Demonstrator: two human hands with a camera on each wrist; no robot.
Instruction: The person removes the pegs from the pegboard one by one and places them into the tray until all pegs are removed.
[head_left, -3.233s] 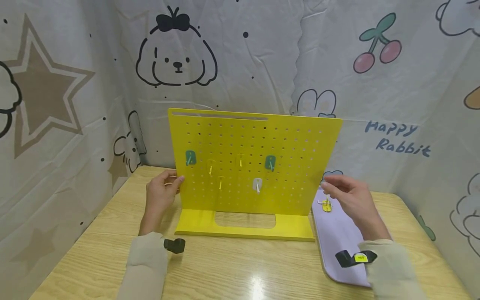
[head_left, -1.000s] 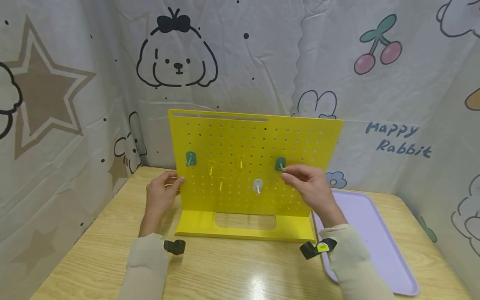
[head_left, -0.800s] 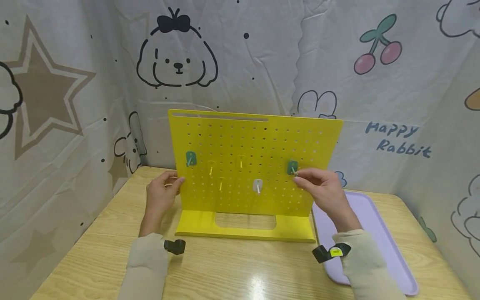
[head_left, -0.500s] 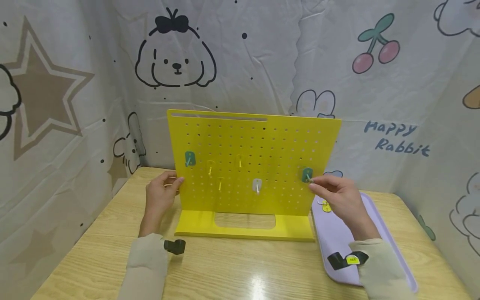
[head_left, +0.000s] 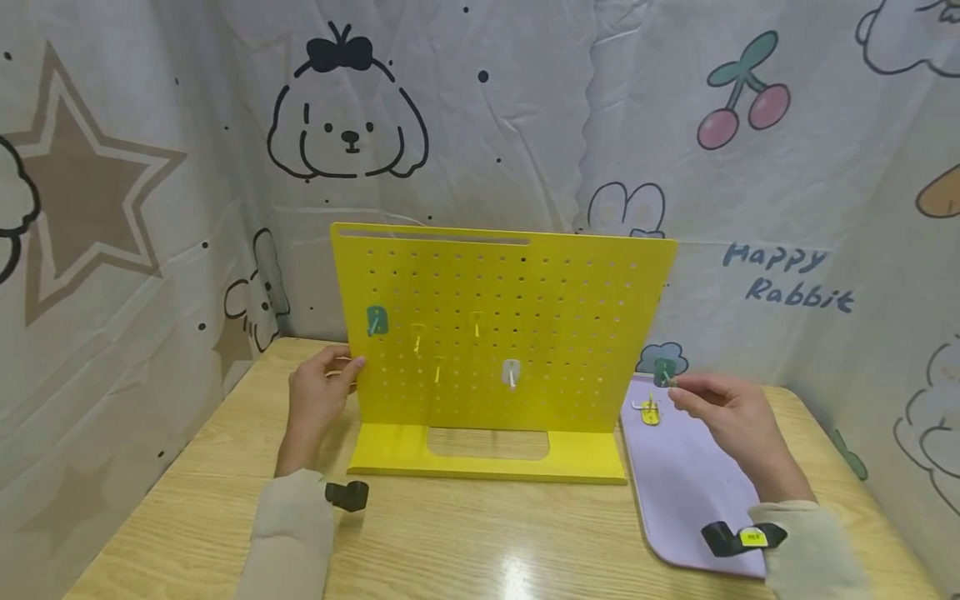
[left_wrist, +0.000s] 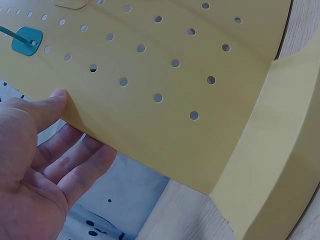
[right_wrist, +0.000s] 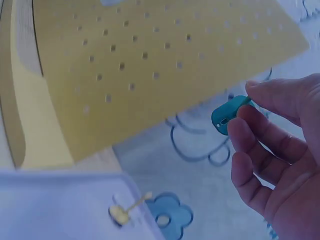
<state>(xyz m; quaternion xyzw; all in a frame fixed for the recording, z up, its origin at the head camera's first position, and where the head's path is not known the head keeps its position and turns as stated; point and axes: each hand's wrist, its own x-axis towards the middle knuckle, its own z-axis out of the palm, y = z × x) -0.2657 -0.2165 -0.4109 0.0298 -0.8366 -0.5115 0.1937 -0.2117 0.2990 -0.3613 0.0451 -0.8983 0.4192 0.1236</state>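
On our worktop (head_left: 442,537) stands the yellow pegboard (head_left: 495,292), with the lavender tray (head_left: 697,492) just beside it on the right. Our left hand (head_left: 318,396) grips the yellow pegboard's left edge, thumb on the front. Our right hand (head_left: 731,421) pinches the green hook (head_left: 663,372) at its fingertips, so it sits beyond the yellow pegboard's right edge, well apart from our left hand; near it, the yellow hook (head_left: 650,412) lies on the lavender tray.
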